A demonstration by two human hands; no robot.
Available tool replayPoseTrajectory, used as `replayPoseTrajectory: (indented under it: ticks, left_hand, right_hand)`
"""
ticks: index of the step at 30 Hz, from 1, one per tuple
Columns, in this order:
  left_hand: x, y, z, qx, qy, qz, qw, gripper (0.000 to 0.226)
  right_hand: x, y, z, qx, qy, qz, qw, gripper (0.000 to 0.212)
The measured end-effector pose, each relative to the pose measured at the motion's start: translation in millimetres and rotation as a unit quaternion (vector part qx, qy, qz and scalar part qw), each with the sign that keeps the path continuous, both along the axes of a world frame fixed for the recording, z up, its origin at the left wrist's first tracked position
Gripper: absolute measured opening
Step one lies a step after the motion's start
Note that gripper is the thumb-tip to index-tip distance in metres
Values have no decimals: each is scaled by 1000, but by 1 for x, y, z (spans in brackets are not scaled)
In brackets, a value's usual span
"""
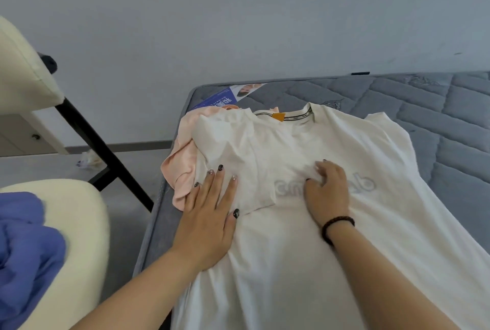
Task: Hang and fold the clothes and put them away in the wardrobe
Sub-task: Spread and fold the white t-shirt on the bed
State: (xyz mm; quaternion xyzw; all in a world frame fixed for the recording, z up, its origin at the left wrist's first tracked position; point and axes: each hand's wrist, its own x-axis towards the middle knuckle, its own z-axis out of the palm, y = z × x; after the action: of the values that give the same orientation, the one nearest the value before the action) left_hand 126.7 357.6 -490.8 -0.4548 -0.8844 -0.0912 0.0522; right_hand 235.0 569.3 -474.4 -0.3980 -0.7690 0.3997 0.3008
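- The white tee [331, 223] lies spread flat on the mattress [437, 122], collar away from the person, hem running out of view at the bottom. Its left sleeve is already folded in over the chest, partly covering pale printed lettering.
- It looks like thin, soft cotton knit: light, limp, with no stiffness to hold a crease, so I judge it will slump and wrinkle unless pressed flat at each fold. It should grip the quilted ticking rather than slide.
- Best holds, in my view: the shoulder seam and the side edge for the next fold, then the hem to bring it up.
- The left hand [209, 223] lies flat, fingers straight and spread, pressing the folded sleeve edge down.
- The right hand [328, 191] rests on the chest with fingers curled, bunching a small pinch of cloth; a dark beaded bracelet [338, 226] circles its wrist.
- A peach garment [183, 160] lies crumpled under the tee's left shoulder, at the mattress edge.
- A glossy leaflet [225, 99] lies beyond it, near the mattress corner.
- To the left, a cream padded chair [79, 223] carries a blue cloth [26, 250].
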Motion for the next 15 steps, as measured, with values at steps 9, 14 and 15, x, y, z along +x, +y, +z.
replayPoseTrajectory:
  ticks: [9,14,15]
  left_hand:
    - [11,109,59,51,-34,-97,993,56]
    - [25,203,60,48,-114,-152,981,43]
    - [25,220,58,51,-128,-158,978,43]
  right_hand:
    - [16,70,13,-356,171,18,919,19]
    - [62,131,29,-71,96,-233,965,31]
    - [69,136,26,-53,68,-264,961,32]
